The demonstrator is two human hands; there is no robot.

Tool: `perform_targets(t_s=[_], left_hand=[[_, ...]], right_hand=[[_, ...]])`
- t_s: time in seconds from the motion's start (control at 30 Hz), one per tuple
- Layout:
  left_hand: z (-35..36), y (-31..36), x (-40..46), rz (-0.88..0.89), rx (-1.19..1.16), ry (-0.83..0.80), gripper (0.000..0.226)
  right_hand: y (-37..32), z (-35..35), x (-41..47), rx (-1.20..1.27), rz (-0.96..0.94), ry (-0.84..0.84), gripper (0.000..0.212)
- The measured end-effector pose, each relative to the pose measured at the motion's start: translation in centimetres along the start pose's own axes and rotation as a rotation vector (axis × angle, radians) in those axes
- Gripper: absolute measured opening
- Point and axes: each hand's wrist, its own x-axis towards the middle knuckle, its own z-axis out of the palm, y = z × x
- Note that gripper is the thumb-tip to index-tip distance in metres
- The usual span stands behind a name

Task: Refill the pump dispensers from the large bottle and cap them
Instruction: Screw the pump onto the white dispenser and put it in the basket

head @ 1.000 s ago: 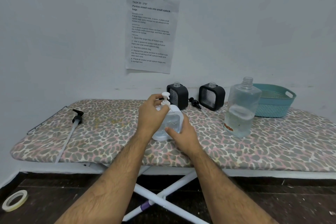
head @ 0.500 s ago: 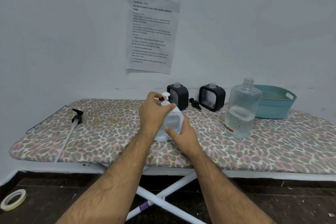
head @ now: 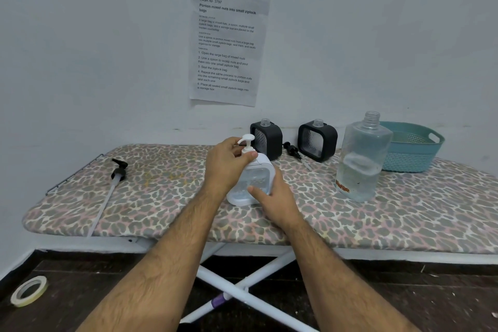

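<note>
1. Paper sheet (head: 227, 44) on wall reads "TASK ID 3797", heading "Portion mixed nuts into small ziplock bags", then steps 1–5: open bag, scoop w/ spoon, seal, repeat, place in storage box. Smaller print is blurred.
2. White dispenser (head: 252, 182) stands upright at the middle of the ironing board (head: 404, 218), near the front edge.
3. Left hand (head: 225, 167) is wrapped around the white pump head (head: 246, 143) at the collar, thumb over its front.
4. Right hand (head: 275, 201) grips the dispenser's lower right side, thumb pressed on the front face.
5. Large bottle (head: 361, 162) stands to the right, uncapped, part full of clear liquid; orange label low on it, unreadable.
6. Two black dispensers (head: 266, 140) (head: 318, 140) at the back, necks open. One black pump (head: 293, 149) lies between them.
7. Another black pump (head: 116, 178) w/ long tube lies on the left end.
8. Teal basket (head: 412, 153) behind the bottle. Tape roll (head: 28, 291) on the floor at left.
</note>
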Motion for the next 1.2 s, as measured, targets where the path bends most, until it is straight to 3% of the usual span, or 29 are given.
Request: perform_targets(t_s=[0.43, 0.73, 0.87, 1.03, 1.2], left_hand=[[-0.9, -0.7, 1.5, 0.018, 0.036, -0.159, 0.035], [-0.8, -1.7, 0.1, 0.025, -0.137, -0.096, 0.044], [-0.4, -4.2, -1.7, -0.040, -0.244, -0.021, 0.053], [-0.9, -5.6, -3.5, -0.136, -0.336, -0.120, 0.067], [-1.3, -5.7, -3.5, -0.181, -0.276, -0.183, 0.068]], right_hand=[[0.3, -0.1, 0.3, -0.034, -0.014, -0.025, 0.068], [0.3, -0.1, 0.3, -0.008, -0.032, -0.010, 0.068], [0.2, -0.2, 0.2, 0.004, -0.034, 0.000, 0.067], [0.4, -0.3, 0.4, 0.118, 0.008, -0.001, 0.055], [0.0, -0.9, 0.8, 0.231, 0.052, -0.045, 0.044]])
